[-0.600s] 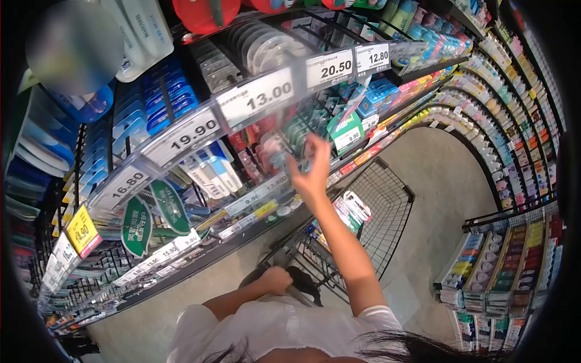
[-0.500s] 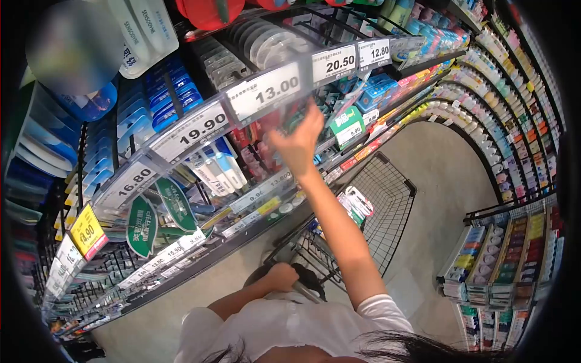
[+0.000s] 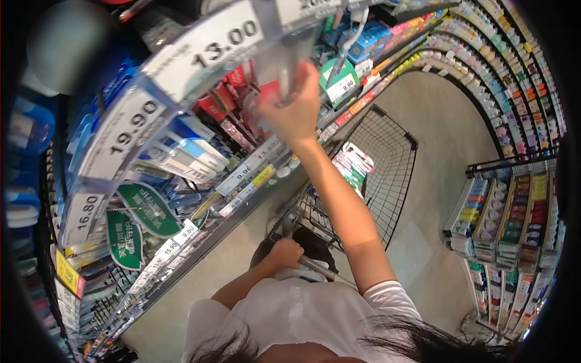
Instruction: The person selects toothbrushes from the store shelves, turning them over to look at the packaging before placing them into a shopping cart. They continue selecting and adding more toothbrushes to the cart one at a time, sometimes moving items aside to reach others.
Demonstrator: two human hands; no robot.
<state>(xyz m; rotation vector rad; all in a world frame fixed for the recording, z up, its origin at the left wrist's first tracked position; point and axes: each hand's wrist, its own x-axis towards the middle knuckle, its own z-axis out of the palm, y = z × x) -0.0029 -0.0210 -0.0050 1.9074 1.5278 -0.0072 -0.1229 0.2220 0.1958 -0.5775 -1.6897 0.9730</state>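
My right hand [image 3: 293,109] reaches up to the shelf rack, its fingers closed around a clear plastic pack [image 3: 284,57] with a pinkish-red part. Motion blurs the pack, so its contents cannot be made out. Red packs [image 3: 225,100] hang just left of that hand, below the 13.00 price label [image 3: 225,41]. Lower down, my left hand [image 3: 284,253] is wrapped around the handle of a black wire shopping cart [image 3: 387,175]. Several packages [image 3: 354,164], white, green and red, lie in the cart.
White and blue toothbrush-like packs [image 3: 187,154] hang left of the red ones. Green leaf-shaped signs [image 3: 148,209] stick out from the shelf edge. Curved shelves of small colourful goods [image 3: 484,78] line the right side, with a low display rack [image 3: 505,233] nearer.
My view has shifted closer to the shelf, so the price labels look larger. My right hand remains by the red packs, and a clear pack now shows above it. My left hand stays on the cart handle.
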